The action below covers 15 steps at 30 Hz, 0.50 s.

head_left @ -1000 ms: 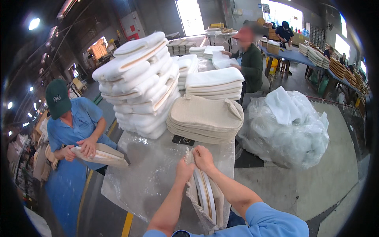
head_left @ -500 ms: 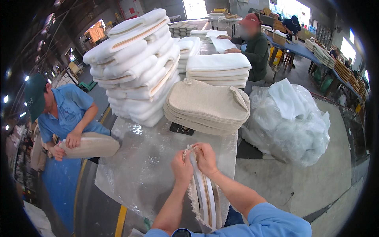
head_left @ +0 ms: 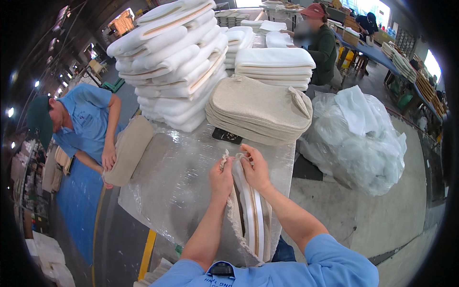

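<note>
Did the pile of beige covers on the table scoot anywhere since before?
No, it hasn't visibly shifted either way: the pile of beige covers still sits just behind the flat black piece on the tabletop.

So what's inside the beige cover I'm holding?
A white padded insert with a brown line along it shows in the opening of the beige cover. The rest is hidden inside the cover, so I can't tell its full shape.

- I look through the left of two head-worn fisheye cameras.
- My view faces down and forward over the plastic-covered table [head_left: 167, 162].
- The left hand [head_left: 221, 181] and right hand [head_left: 256, 171] sit close; the blue table [head_left: 375, 53] is far back, bending toward the rim.
</note>
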### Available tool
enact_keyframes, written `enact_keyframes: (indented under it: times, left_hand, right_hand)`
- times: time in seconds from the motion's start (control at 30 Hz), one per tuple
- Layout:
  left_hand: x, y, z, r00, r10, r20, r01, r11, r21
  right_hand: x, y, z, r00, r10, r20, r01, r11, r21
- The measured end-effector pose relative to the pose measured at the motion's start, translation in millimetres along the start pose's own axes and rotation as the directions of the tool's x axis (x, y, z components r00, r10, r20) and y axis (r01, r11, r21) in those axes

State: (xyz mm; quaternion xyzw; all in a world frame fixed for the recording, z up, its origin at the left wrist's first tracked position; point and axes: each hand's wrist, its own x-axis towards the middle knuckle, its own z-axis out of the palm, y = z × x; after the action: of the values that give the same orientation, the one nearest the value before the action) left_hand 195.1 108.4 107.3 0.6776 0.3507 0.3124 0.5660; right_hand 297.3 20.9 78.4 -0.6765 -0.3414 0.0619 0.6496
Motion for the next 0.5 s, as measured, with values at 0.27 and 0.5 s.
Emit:
enact_keyframes:
  times: [0.27, 0.5]
  left_hand:
    - [6, -1, 5, 0.997, 0.033, -0.066, -0.026, 0.993, 0.114]
    - [-10, 14, 14, 0.973, 0.231, -0.003, -0.212, 0.899, 0.382]
  right_hand:
    - [0, 9, -1, 0.993, -0.117, 0.01, 0.117, 0.988, -0.098]
    - [-6, 8, 0, 0.993, -0.112, -0.047, 0.108, 0.991, -0.084]
